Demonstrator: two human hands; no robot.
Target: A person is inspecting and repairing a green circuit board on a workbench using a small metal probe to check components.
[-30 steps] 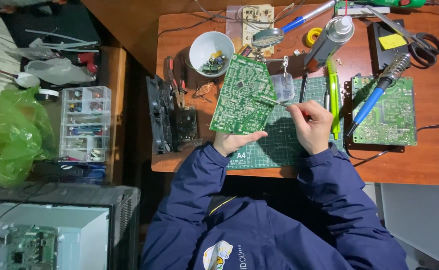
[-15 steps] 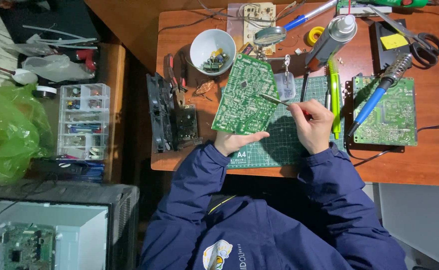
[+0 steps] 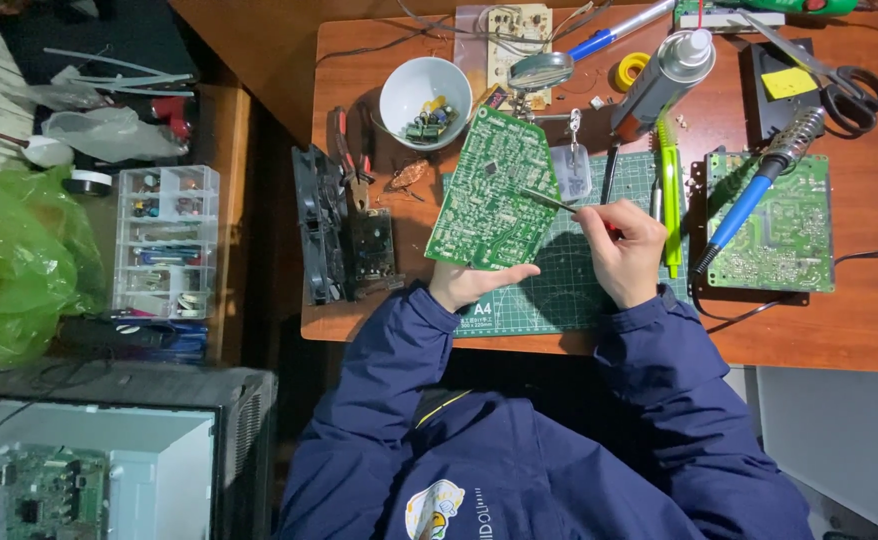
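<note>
Gripping green circuit board (image 3: 494, 190) by near edge, left hand (image 3: 474, 283) props it tilted over cutting mat (image 3: 569, 290); right hand (image 3: 624, 250) fingers pinch thin metal tool (image 3: 551, 201), tip touching board.

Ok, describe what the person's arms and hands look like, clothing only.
Both arms are covered to the wrist by long dark navy jacket sleeves with loose, plain cuffs. The left hand and right hand are bare: no gloves, rings or watch can be seen. The jacket's chest carries a small round light-coloured emblem with lettering beside it. No cables or straps run along the sleeves.
</note>
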